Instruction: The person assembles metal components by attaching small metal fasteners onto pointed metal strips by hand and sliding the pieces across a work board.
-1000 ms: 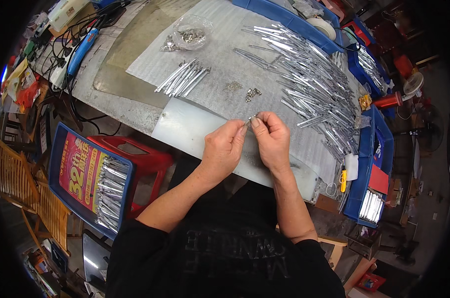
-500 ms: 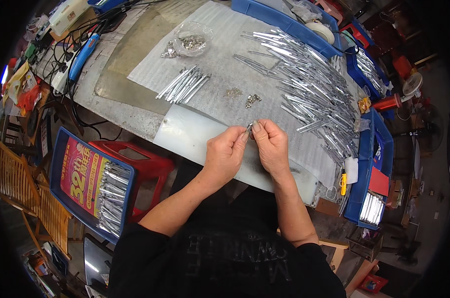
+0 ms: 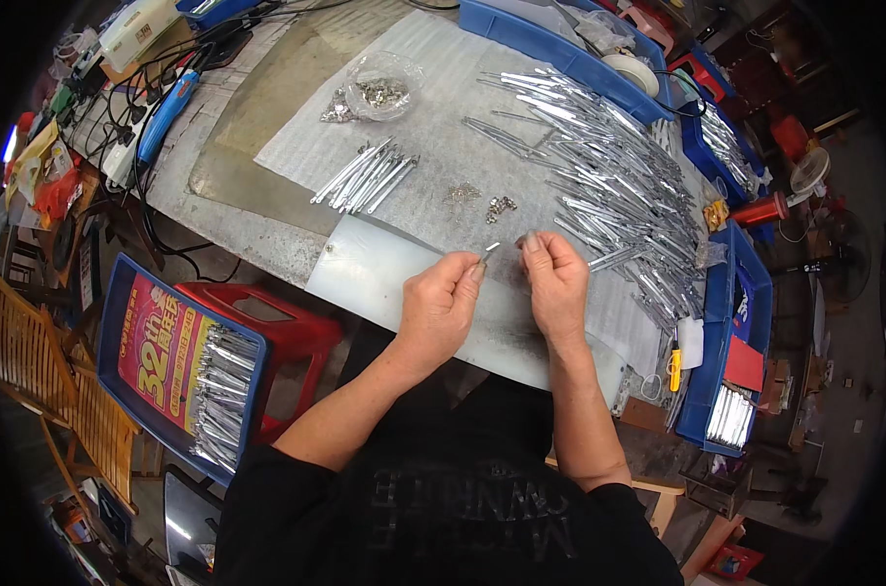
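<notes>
In the middle, above a whitish board (image 3: 360, 262) at the table's near edge, both my hands are raised with a gap between them. My left hand (image 3: 436, 305) pinches a thin metal strip (image 3: 489, 251), whose bright tip sticks out past the thumb. The fingers of my right hand (image 3: 558, 288) are pinched together; whatever they may hold is too small to make out. Just beyond lie a heap of small silvery parts (image 3: 502, 207) and a heap of tiny pale brassy parts (image 3: 463, 193). Further left is a small bunch of metal strips (image 3: 367, 178).
A large pile of metal strips (image 3: 619, 166) covers the table's right side. An open plastic bag (image 3: 382, 88) of small parts lies at the back. A blue bin (image 3: 560, 59) borders the far edge. A blue tray (image 3: 253, 391) of strips rests by a red stool (image 3: 311, 337) at left.
My hands were together at the fingertips and are now apart. The right hand has shifted right, the left slightly left, baring the strip's tip.
</notes>
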A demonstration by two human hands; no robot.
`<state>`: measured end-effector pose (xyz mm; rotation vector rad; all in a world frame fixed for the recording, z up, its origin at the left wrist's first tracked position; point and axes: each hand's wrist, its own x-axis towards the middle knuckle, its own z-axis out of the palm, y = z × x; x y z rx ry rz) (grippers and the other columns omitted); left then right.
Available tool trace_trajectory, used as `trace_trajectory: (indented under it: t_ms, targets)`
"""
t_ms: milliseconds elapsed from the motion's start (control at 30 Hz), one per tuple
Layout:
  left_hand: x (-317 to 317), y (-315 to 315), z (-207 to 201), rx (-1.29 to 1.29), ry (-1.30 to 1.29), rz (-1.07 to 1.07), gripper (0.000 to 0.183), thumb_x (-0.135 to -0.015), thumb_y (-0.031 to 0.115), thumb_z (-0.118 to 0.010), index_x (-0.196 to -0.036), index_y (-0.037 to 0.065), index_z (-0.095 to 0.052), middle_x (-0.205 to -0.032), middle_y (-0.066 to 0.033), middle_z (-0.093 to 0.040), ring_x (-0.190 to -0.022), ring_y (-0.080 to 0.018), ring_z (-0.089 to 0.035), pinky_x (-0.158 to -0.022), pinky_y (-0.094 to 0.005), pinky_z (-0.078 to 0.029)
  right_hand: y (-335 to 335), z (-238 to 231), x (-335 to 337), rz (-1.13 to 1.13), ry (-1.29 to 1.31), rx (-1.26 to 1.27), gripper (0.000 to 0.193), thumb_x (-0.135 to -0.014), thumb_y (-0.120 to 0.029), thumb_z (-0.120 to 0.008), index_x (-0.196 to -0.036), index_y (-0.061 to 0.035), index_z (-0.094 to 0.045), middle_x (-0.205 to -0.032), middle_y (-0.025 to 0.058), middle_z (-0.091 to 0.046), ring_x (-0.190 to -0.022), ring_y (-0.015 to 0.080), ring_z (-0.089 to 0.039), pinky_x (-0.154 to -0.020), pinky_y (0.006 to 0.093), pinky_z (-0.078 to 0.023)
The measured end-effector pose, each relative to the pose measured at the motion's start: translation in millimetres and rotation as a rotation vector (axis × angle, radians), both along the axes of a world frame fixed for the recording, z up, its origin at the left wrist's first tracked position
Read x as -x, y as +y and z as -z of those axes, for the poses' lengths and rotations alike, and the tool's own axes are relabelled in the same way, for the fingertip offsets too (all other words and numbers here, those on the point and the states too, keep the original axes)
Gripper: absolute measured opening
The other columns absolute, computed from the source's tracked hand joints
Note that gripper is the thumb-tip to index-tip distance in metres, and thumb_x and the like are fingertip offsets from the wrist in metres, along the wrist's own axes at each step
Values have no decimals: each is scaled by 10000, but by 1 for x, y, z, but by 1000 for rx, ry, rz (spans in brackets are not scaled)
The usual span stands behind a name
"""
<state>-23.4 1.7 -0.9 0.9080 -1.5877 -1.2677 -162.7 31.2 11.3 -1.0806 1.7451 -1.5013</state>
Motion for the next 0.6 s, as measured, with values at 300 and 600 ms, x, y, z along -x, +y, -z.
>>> trace_trajectory:
  t_ms: [300, 600]
  targets:
    - [-8, -10, 9, -33, 0, -31, 125, -866, 68, -518, -895, -41, -572, -639, -1, -522, -583, -53, -465, -532, -189, -396, -18, -9, 27, -76, 473, -190, 192, -772, -136, -565, -869, 23, -608, -782, 165, -615, -703, 260, -592, -646, 318, -451]
    - [-9, -10, 8, -6, 7, -27, 130, -867, 69, -517, -901, -45, -569, -647, -4, -530, -590, -56, -475, -533, -193, -407, -43, 4, 23, -213, 775, -112, 140, -764, -105, -568, -830, 9, -614, -832, 161, -611, -770, 302, -584, -702, 361, -462]
